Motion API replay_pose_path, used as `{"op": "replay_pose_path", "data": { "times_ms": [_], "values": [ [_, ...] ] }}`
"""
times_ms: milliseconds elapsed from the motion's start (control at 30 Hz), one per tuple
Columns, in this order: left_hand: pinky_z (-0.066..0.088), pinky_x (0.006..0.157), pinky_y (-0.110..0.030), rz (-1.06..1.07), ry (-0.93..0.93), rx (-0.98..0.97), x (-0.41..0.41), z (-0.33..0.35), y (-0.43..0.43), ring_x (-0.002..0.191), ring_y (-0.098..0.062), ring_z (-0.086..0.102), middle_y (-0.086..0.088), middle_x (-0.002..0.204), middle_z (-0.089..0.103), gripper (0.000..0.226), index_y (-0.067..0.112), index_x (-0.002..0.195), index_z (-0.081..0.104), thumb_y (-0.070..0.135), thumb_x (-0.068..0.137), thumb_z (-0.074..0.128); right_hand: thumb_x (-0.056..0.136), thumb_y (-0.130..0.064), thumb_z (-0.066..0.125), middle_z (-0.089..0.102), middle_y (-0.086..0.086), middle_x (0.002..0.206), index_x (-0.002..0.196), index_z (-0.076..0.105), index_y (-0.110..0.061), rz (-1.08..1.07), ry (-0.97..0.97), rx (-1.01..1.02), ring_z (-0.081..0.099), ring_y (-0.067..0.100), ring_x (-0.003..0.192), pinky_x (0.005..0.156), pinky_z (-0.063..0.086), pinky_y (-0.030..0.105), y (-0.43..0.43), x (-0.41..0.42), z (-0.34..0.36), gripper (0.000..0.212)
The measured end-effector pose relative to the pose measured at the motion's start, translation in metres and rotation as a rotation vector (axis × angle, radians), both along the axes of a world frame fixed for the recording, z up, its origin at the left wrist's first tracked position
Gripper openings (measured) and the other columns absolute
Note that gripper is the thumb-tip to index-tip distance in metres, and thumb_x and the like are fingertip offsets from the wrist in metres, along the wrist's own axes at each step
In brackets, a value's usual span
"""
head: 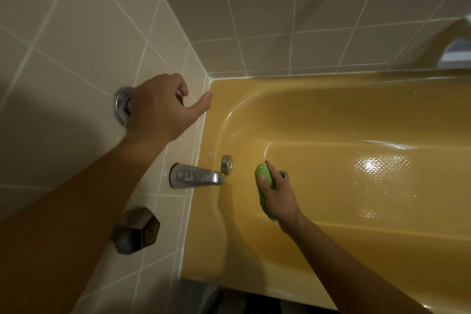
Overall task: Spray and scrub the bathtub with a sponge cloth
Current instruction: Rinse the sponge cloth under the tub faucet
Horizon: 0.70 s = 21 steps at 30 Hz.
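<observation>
Nearest, a dark knob (136, 231) was seen; the left hand (159, 107) was closed on a chrome handle (122, 106), the right hand (276, 195) clamped on the sponge (263, 186) in the tub (356, 115).

yellow tub (356, 115) w/ green sponge cloth (265, 181) inside

Glossy bathtub (331, 115), metal spout (196, 176), seemingly spongy cloth (265, 186)

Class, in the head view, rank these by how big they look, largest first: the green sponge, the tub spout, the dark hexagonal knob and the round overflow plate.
1. Spout and hexagonal knob: look alike, and the knob sits nearer the camera, so unranked.
2. Sponge, partly covered by the right hand.
3. Overflow plate, clearly smallest.
</observation>
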<state>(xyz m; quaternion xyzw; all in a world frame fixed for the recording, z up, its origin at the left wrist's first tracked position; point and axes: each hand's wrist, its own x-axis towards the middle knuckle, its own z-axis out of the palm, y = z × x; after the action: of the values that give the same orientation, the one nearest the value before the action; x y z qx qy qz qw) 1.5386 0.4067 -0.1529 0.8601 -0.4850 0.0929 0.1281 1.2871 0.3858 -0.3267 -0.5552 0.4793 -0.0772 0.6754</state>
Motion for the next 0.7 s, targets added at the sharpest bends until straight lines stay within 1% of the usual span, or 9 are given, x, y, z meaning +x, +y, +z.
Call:
{"op": "replay_pose_path", "data": {
  "times_ms": [67, 133, 233, 333, 433, 500, 567, 633, 700],
  "values": [
    [0.045, 0.064, -0.037, -0.021, -0.103, -0.119, -0.003, -0.013, 0.008, 0.078, -0.024, 0.059, -0.006, 0.087, 0.064, 0.051, 0.012, 0.093, 0.066, 0.063, 0.087, 0.068, 0.106, -0.037, 0.052, 0.055, -0.011, 0.140, 0.158, 0.034, -0.035, -0.004, -0.002, 0.009, 0.054, 0.013, 0.124, 0.098, 0.044, 0.027, 0.006, -0.002, -0.003, 0.055],
    [0.042, 0.067, -0.038, -0.008, -0.190, -0.166, -0.007, -0.019, 0.012, 0.084, -0.030, 0.057, -0.010, 0.094, 0.064, 0.047, 0.009, 0.096, 0.066, 0.055, 0.086, 0.072, 0.106, -0.038, 0.053, 0.056, -0.005, 0.143, 0.158, 0.034, -0.037, 0.007, -0.005, 0.006, 0.055, 0.013, 0.124, 0.099, 0.045, 0.027, 0.010, -0.006, -0.006, 0.056],
    [0.038, 0.073, -0.038, 0.021, -0.215, -0.054, -0.010, -0.014, 0.011, 0.090, -0.030, 0.054, -0.006, 0.092, 0.063, 0.045, 0.013, 0.094, 0.067, 0.058, 0.086, 0.068, 0.105, -0.040, 0.054, 0.055, -0.006, 0.147, 0.157, 0.034, -0.040, 0.013, -0.019, 0.024, 0.056, 0.013, 0.127, 0.105, 0.047, 0.030, 0.010, -0.013, -0.010, 0.056],
    [0.043, 0.075, -0.037, 0.032, -0.055, 0.105, -0.007, 0.010, -0.006, 0.078, -0.022, 0.057, 0.004, 0.076, 0.061, 0.044, 0.017, 0.083, 0.071, 0.060, 0.092, 0.061, 0.104, -0.041, 0.055, 0.052, -0.005, 0.151, 0.157, 0.035, -0.041, 0.033, -0.042, 0.041, 0.052, 0.013, 0.133, 0.114, 0.045, 0.039, 0.006, -0.020, -0.010, 0.056],
    [0.045, 0.073, -0.035, 0.076, 0.135, 0.336, 0.006, 0.034, -0.033, 0.071, -0.022, 0.061, 0.000, 0.073, 0.067, 0.049, 0.015, 0.077, 0.073, 0.057, 0.097, 0.056, 0.104, -0.041, 0.055, 0.049, -0.006, 0.154, 0.157, 0.035, -0.041, 0.059, -0.055, 0.015, 0.049, 0.013, 0.137, 0.117, 0.043, 0.041, 0.000, -0.025, -0.010, 0.057],
    [0.044, 0.066, -0.031, 0.082, 0.198, 0.401, 0.013, 0.036, -0.042, 0.066, -0.020, 0.064, -0.002, 0.071, 0.072, 0.049, 0.015, 0.072, 0.074, 0.053, 0.098, 0.057, 0.104, -0.041, 0.055, 0.046, -0.010, 0.155, 0.158, 0.034, -0.039, 0.075, -0.051, -0.019, 0.047, 0.012, 0.138, 0.118, 0.041, 0.039, -0.004, -0.028, -0.012, 0.058],
    [0.041, 0.061, -0.027, 0.100, 0.233, 0.437, 0.016, 0.028, -0.041, 0.063, -0.017, 0.066, 0.002, 0.065, 0.072, 0.048, 0.015, 0.069, 0.076, 0.051, 0.096, 0.059, 0.105, -0.039, 0.054, 0.043, -0.017, 0.151, 0.159, 0.032, -0.037, 0.085, -0.054, -0.032, 0.044, 0.009, 0.138, 0.115, 0.039, 0.032, -0.006, -0.030, -0.014, 0.059],
    [0.043, 0.059, -0.028, 0.132, 0.147, 0.397, 0.014, 0.019, -0.037, 0.061, -0.020, 0.065, 0.000, 0.061, 0.070, 0.057, 0.015, 0.065, 0.075, 0.058, 0.095, 0.054, 0.105, -0.037, 0.053, 0.040, -0.022, 0.145, 0.160, 0.030, -0.037, 0.090, -0.056, -0.037, 0.042, 0.005, 0.135, 0.110, 0.037, 0.027, -0.007, -0.030, -0.014, 0.059],
    [0.038, 0.058, -0.031, 0.089, -0.043, 0.305, 0.010, 0.016, -0.032, 0.059, -0.027, 0.060, -0.005, 0.060, 0.067, 0.067, 0.013, 0.063, 0.074, 0.065, 0.095, 0.049, 0.106, -0.037, 0.053, 0.040, -0.021, 0.144, 0.160, 0.030, -0.037, 0.087, -0.056, -0.034, 0.043, 0.006, 0.134, 0.110, 0.037, 0.027, -0.008, -0.029, -0.015, 0.059]
  ]
}}
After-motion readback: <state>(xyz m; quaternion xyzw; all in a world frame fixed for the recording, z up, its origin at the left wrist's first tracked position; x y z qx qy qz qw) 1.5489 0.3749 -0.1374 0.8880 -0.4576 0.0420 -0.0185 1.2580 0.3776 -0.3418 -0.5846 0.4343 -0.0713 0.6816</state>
